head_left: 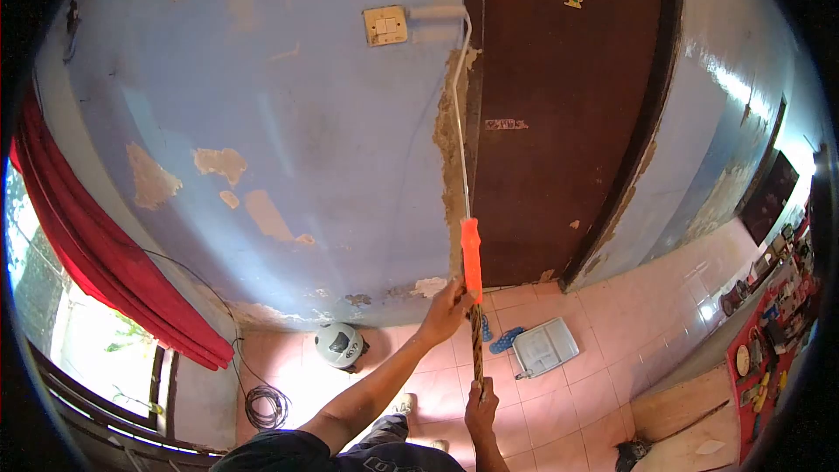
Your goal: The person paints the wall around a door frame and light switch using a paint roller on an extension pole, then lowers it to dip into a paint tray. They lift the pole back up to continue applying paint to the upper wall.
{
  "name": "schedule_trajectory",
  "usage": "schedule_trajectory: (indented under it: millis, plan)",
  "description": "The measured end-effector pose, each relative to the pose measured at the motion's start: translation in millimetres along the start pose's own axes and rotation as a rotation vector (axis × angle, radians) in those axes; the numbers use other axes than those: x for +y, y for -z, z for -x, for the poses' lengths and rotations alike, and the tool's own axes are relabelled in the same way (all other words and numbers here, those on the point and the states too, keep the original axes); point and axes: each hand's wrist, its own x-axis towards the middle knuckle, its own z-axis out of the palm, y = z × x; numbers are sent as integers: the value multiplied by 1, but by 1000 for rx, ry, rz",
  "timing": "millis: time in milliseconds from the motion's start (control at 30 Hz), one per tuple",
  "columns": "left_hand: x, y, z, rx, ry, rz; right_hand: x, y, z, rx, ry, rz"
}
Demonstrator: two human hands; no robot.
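Both my hands grip a long-handled paint roller (471,253) with an orange handle and a thin bent metal rod. Its pale roller sleeve (437,12) lies against the blue wall (341,140), just right of a yellowed light switch (385,26). My left hand (447,308) is closed near the bottom of the orange handle. Lower down, my right hand (481,406) wraps round the dark patterned pole (477,345) that extends the roller.
A dark brown door (559,149) stands right of the roller. On the tiled floor are a paint tray (546,347), blue sandals (505,340), a helmet (339,346) and coiled cable (266,407). A red curtain (114,253) hangs left. Cluttered red shelving (769,358) stands right.
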Motion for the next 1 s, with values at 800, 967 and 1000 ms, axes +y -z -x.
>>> schedule_trajectory:
  millis: [800,967,1000]
  plan:
    - [-29,-12,13,2,-1,190,6,-4,19,53,2,98]
    - [-13,1,-18,68,-116,195,-32,-4,-10,62,48,81]
    - [-8,2,-19,90,-137,241,-31,-7,-14,87,93,78]
